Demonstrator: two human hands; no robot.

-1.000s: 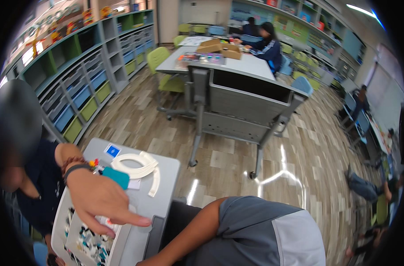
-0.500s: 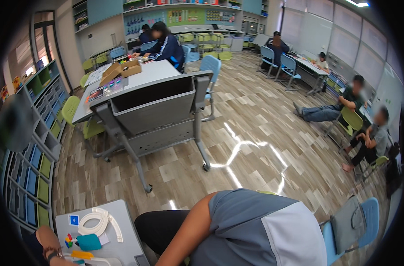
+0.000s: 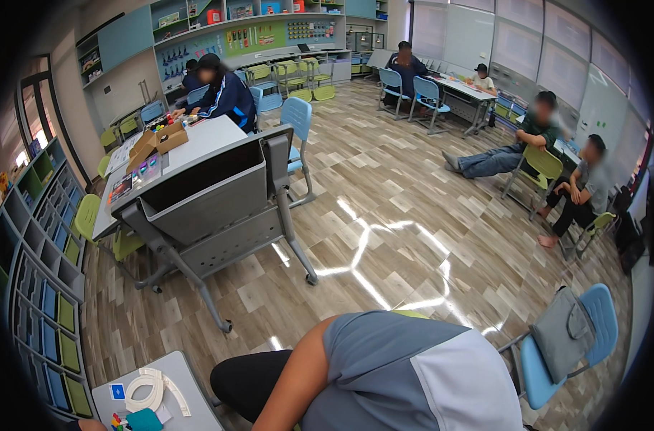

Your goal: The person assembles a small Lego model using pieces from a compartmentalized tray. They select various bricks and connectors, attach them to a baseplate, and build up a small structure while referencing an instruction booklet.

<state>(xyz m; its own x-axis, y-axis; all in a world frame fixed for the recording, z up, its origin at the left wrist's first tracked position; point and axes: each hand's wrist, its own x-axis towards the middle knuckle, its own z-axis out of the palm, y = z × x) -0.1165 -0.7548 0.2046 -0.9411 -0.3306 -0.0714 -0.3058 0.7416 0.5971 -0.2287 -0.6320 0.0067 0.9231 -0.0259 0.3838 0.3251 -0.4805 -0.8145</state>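
Note:
Neither of my hands shows in the head view. A bare upper arm (image 3: 291,388) in a grey and white short sleeve (image 3: 413,373) fills the bottom middle, and its hand is cut off by the lower edge. At the bottom left stands a small grey table (image 3: 190,377) with a white curved strip (image 3: 146,391), a blue card (image 3: 117,391), a teal object (image 3: 144,420) and small coloured pieces (image 3: 117,419). A sliver of a wrist (image 3: 90,425) touches the frame edge beside them; I cannot tell whose it is.
A grey desk on wheels (image 3: 205,208) stands ahead, a cardboard box (image 3: 158,138) on its top. Cubby shelves (image 3: 40,287) line the left wall. A blue chair with a grey bag (image 3: 567,337) is at the right. Several people sit on chairs around the room.
The view has swung up and to the right. The small table slid into the lower left corner, and the hand with a wristband that lay on the tray there has left the picture.

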